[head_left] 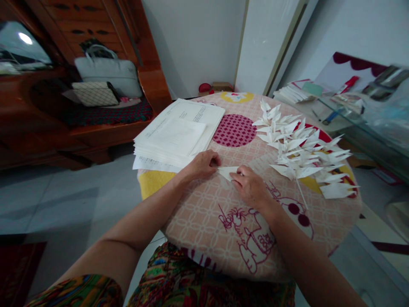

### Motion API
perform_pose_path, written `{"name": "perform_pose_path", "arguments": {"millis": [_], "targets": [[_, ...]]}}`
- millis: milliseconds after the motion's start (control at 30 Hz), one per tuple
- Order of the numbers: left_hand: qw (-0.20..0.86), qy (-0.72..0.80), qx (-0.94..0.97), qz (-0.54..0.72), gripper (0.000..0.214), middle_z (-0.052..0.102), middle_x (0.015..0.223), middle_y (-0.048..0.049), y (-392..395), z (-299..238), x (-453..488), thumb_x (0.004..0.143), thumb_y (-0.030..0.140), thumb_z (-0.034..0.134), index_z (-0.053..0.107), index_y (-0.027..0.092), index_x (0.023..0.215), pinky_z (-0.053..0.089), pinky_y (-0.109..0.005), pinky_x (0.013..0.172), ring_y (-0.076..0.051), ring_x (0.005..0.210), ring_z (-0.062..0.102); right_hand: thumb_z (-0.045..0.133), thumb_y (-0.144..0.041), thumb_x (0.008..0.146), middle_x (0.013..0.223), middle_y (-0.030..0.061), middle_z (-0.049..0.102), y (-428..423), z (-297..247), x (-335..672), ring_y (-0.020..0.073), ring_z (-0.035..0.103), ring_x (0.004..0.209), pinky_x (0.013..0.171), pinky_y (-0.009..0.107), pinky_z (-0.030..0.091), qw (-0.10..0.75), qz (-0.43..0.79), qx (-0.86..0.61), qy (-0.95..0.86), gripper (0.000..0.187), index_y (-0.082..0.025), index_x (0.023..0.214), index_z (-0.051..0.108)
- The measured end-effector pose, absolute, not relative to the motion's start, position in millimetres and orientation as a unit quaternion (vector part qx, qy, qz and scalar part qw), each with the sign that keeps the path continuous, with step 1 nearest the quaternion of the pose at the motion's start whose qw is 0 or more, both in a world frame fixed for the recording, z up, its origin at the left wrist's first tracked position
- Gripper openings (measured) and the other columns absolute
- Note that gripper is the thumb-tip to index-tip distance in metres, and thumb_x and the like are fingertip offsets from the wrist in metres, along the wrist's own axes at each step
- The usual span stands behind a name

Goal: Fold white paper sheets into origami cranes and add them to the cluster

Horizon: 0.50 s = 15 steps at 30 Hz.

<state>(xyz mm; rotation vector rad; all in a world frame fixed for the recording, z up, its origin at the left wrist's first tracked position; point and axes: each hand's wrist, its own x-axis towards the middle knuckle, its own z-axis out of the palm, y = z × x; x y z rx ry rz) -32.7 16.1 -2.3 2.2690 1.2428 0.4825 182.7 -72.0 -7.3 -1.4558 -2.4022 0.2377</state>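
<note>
A small piece of folded white paper (227, 171) lies low over the round table between my two hands. My left hand (204, 164) is closed at its left end, fingers curled and partly hidden from me. At the right end my right hand (251, 186) pinches the paper between thumb and fingers. Many folded white paper cranes (294, 143) crowd the right side of the table, their pointed wings overlapping. To the left rests a thick stack of printed paper sheets (159, 145), with smaller blank sheets (182, 134) on top.
A patterned tablecloth (198, 213) covers the round table. On the right stands a glass-topped side table (345, 115) with papers and plastic bags. A wooden bench (121, 128) at the left holds a light grey handbag (108, 72) and a quilted purse (95, 94).
</note>
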Motion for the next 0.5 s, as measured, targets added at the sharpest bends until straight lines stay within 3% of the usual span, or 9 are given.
{"name": "perform_pose_path", "arguments": {"millis": [267, 367, 500], "targets": [[0.237, 0.382, 0.866, 0.22, 0.04, 0.067, 0.091, -0.0037, 8.9, -6.9, -32.2, 0.068, -0.002, 0.049, 0.071, 0.016, 0.096, 0.048, -0.023, 0.073, -0.013, 0.078, 0.06, 0.064, -0.017, 0.088, 0.097, 0.0086, 0.064, -67.2, -6.6, 189.0, 0.0234, 0.059, 0.095, 0.083, 0.035, 0.049, 0.177, 0.108, -0.518, -0.83, 0.009, -0.018, 0.088, 0.073], [0.214, 0.331, 0.892, 0.222, 0.042, 0.069, 0.098, -0.0069, 4.0, -8.3, -31.7, 0.072, -0.003, 0.048, 0.072, 0.015, 0.102, 0.049, -0.027, 0.083, -0.016, 0.092, 0.062, 0.069, -0.017, 0.085, 0.101, 0.0103, 0.065, -65.6, -10.6, 191.8, 0.026, 0.06, 0.1, 0.087, 0.038, 0.051, 0.204, 0.099, -0.53, -0.817, 0.019, -0.017, 0.103, 0.073], [0.175, 0.315, 0.907, 0.219, 0.046, 0.069, 0.1, -0.0077, 1.7, -11.2, -33.3, 0.075, -0.003, 0.048, 0.074, 0.016, 0.107, 0.05, -0.029, 0.086, -0.018, 0.096, 0.063, 0.068, -0.015, 0.083, 0.124, 0.0123, 0.064, -64.3, -15.1, 194.0, 0.0276, 0.058, 0.113, 0.096, 0.042, 0.05, 0.231, 0.095, -0.525, -0.814, 0.043, -0.019, 0.126, 0.065]]}}
